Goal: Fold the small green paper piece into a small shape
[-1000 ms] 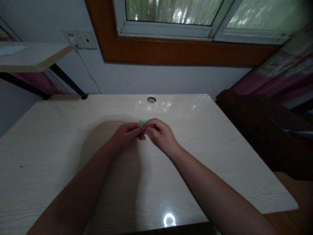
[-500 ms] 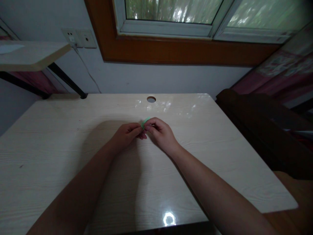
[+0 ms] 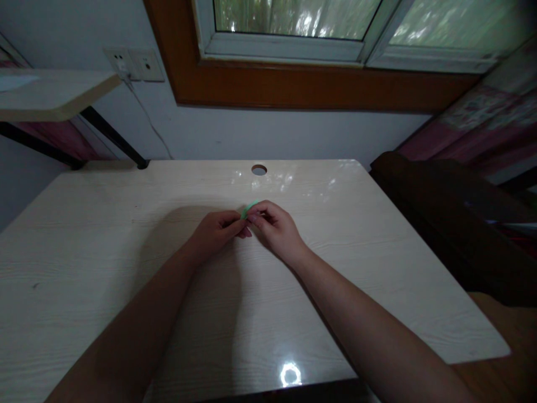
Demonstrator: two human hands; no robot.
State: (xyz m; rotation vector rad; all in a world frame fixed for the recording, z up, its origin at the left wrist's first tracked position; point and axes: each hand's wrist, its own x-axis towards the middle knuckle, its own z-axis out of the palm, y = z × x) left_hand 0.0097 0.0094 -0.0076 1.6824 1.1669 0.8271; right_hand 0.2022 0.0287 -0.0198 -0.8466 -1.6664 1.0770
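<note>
Left hand pinches small green strip between thumb and fingers. Right hand also grips strip, fingertips meeting left hand's. Strip sits between hands, over middle of pale surface, free end pointing to 1 o'clock. At 12 o'clock from hands, round hole opens through surface near far edge. Between 10 and 11 o'clock, wall socket holds plug with white cable. At 10 o'clock, raised shelf carries white flat item.
</note>
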